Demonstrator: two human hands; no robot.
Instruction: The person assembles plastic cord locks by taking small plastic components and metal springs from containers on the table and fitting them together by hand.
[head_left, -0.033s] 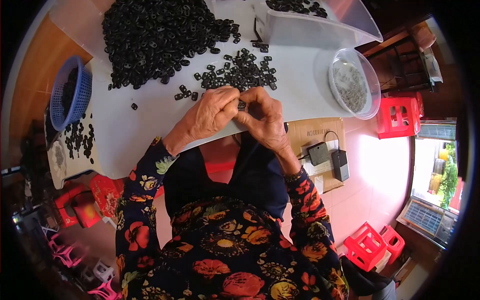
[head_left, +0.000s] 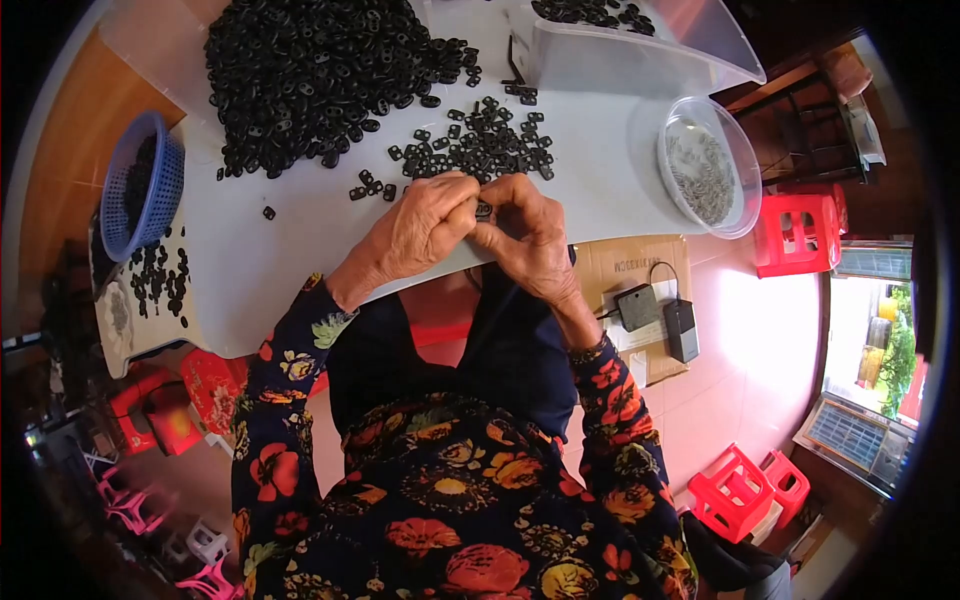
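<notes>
- Right hand (head_left: 522,228): thumb and forefinger pinch a small black two-holed piece (head_left: 484,211) near the white table's (head_left: 600,170) front edge.
- Left hand (head_left: 425,225): fingers curled beside it; what they grip, I cannot tell.
- Just beyond: scattered black pieces (head_left: 490,145).
- Rightward: clear round tub (head_left: 745,205), small metal parts (head_left: 705,185) inside.
- Farther: large black heap (head_left: 310,80).

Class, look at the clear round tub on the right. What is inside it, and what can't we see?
Inside the tub lie many small, thin, silvery pieces. They cover much of its bottom, so whatever lies beneath the top ones is hidden.
</notes>
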